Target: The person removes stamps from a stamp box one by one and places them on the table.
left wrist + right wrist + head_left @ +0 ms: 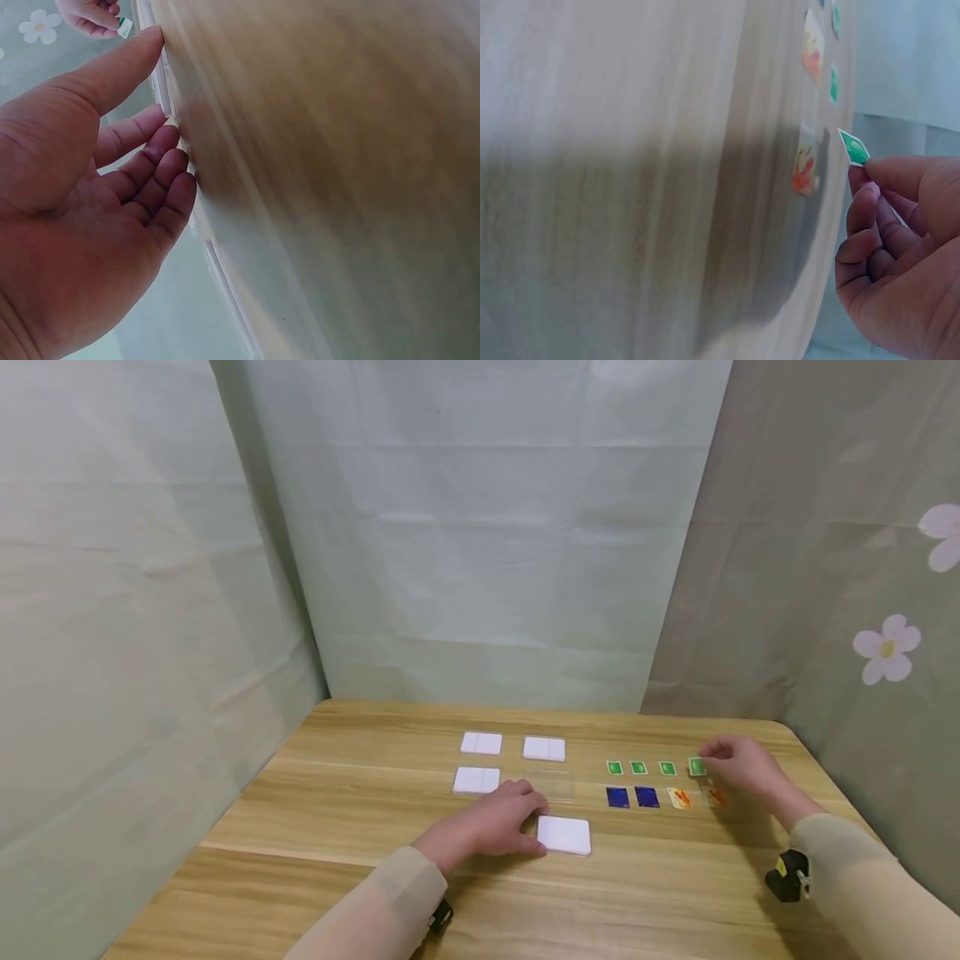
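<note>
A white card in a clear case [563, 834] lies at the front of the table. My left hand [498, 821] holds its left end, thumb at the near corner and index finger at the far one; the left wrist view shows the case edge-on between them. At the right, my right hand [742, 768] pinches a small green stamp-like piece with a white border [854, 148] between thumb and fingertips, lifted off the table. Several similar green pieces [638, 767] lie in a row to its left. Beneath that row lie dark blue pieces [617, 797] and orange-and-white pieces [679, 798].
Behind my left hand lie other cased white cards [481, 743] and a clear case [551, 786] without a white card. The wooden table [330, 810] ends against hanging cloth [480, 568] at the back and sides. Each wrist wears a dark strapped device [787, 876].
</note>
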A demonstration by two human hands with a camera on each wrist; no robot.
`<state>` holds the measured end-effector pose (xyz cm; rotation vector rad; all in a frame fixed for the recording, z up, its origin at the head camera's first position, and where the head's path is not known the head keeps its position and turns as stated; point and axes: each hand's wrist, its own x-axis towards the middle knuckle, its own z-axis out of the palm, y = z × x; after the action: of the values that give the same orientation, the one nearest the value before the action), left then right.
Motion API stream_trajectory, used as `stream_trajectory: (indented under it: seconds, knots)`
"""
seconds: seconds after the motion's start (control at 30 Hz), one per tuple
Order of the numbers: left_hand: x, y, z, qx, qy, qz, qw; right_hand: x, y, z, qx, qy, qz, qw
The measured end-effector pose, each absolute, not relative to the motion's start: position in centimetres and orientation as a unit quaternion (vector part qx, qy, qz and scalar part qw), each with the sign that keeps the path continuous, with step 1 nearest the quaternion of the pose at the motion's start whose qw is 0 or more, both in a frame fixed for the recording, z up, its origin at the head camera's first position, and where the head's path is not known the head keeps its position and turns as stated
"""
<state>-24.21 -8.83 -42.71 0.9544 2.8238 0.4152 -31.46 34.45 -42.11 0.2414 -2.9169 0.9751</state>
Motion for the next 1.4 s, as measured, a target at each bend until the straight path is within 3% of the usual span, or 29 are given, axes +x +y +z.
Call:
stream_trajectory:
  seconds: [0.83, 1.4]
  knots:
    - [-24.1, -8.6, -42.8, 0.306, 0.939, 0.141, 0.072, -32.7, 34.7, -44.2, 0.078, -0.959, 0.269, 0.05]
    - [-24.1, -8.4, -42.9, 0.313, 0.936, 0.143, 0.072, -32.5, 34.5, -44.1, 0.041, -0.966, 0.255, 0.029]
